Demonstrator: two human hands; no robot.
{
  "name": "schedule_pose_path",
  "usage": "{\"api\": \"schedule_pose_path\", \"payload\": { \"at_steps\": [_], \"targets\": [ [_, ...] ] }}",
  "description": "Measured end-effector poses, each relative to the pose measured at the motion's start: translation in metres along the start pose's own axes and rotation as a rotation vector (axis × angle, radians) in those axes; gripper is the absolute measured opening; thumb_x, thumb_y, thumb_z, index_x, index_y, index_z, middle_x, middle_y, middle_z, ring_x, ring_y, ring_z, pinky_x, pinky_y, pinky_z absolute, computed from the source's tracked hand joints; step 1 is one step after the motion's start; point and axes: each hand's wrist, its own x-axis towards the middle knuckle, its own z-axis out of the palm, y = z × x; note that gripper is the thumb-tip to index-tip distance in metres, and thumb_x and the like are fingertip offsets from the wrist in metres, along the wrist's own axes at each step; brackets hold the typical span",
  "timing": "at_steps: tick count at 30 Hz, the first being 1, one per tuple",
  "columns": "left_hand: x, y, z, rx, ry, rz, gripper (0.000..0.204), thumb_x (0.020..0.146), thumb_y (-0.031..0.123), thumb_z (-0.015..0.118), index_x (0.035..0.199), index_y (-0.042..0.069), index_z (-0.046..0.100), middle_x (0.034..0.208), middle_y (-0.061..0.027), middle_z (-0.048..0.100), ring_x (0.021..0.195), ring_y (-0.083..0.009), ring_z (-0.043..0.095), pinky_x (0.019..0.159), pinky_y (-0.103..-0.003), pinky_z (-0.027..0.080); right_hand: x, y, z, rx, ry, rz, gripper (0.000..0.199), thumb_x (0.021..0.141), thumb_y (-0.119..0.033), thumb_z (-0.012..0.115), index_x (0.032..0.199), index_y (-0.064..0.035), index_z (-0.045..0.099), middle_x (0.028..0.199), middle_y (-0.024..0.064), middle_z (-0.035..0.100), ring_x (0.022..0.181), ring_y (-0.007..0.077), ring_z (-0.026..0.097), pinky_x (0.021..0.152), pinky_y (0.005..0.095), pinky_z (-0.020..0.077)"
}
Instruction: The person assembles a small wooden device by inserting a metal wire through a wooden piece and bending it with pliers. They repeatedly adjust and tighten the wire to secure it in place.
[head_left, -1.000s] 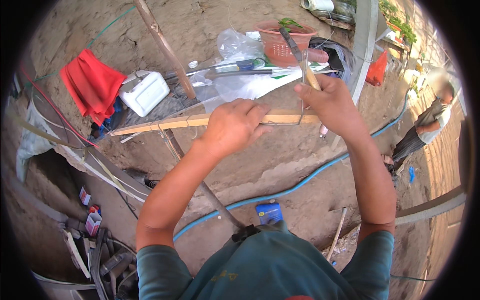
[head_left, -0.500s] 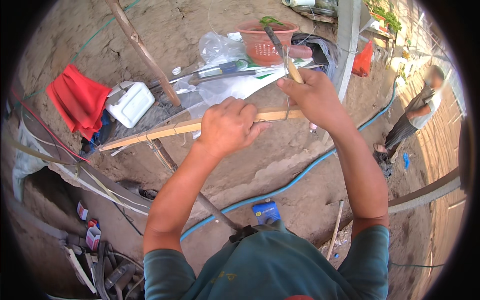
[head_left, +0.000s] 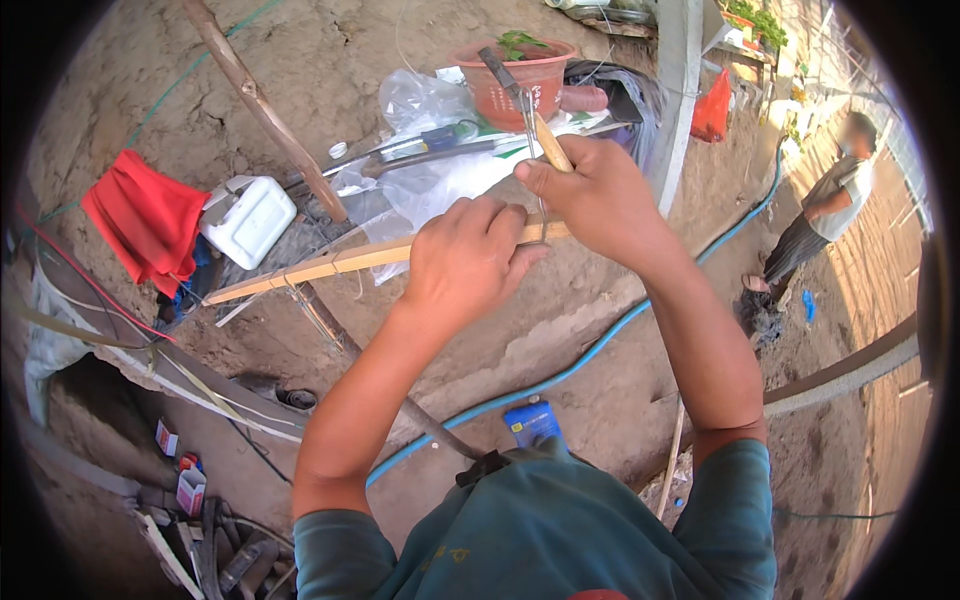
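My left hand (head_left: 463, 255) is closed round a pale wooden strip (head_left: 375, 257), its thumb along the near side by a thin bent wire (head_left: 544, 225). Just right of it, my right hand (head_left: 603, 195) is closed on the wooden handle (head_left: 552, 146) of a tool with a dark, narrow end (head_left: 498, 68) pointing up and left. The wire runs from beside the tool, past my right fingers, down to the strip. How wire and tool join is too small to make out. More wire binds the strip to a pole (head_left: 345, 345) farther left.
Beyond the strip stand a reddish plant pot (head_left: 510, 95), plastic sheeting (head_left: 440, 195) and a white jug (head_left: 250, 222) beside a red cloth (head_left: 145, 222). A blue hose (head_left: 560, 377) crosses the ground. One person (head_left: 828, 205) stands at the right, near a grey post (head_left: 680, 100).
My right hand has come closer to my left, and the tool's dark end has swung left across the pot. The wire's lower bend now lies nearer my left thumb. The whole view has shifted slightly.
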Motion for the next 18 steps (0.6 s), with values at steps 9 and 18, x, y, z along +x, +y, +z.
{"api": "schedule_pose_path", "payload": {
  "at_steps": [9, 18],
  "targets": [
    [0.004, -0.014, 0.013, 0.039, -0.011, 0.106, 0.036, 0.075, 0.029, 0.087, 0.095, 0.005, 0.07, 0.085, -0.0072, 0.066, 0.074, -0.0259, 0.069, 0.059, -0.038, 0.056, 0.012, 0.017, 0.009, -0.03, 0.046, -0.028, 0.042, 0.098, -0.036, 0.073, 0.083, 0.0025, 0.064, 0.065, 0.005, 0.059, 0.063, 0.0115, 0.054, 0.057, 0.035, 0.0449],
    [0.002, -0.017, 0.021, 0.052, -0.035, 0.028, 0.036, 0.075, 0.028, 0.088, 0.097, 0.006, 0.07, 0.088, -0.0073, 0.067, 0.077, -0.0268, 0.069, 0.064, -0.039, 0.058, 0.013, 0.016, 0.007, 0.061, -0.007, 0.033, 0.039, 0.098, -0.034, 0.074, 0.09, 0.003, 0.067, 0.071, 0.0035, 0.063, 0.063, 0.0109, 0.055, 0.057, 0.0338, 0.0454]
  ]
}}
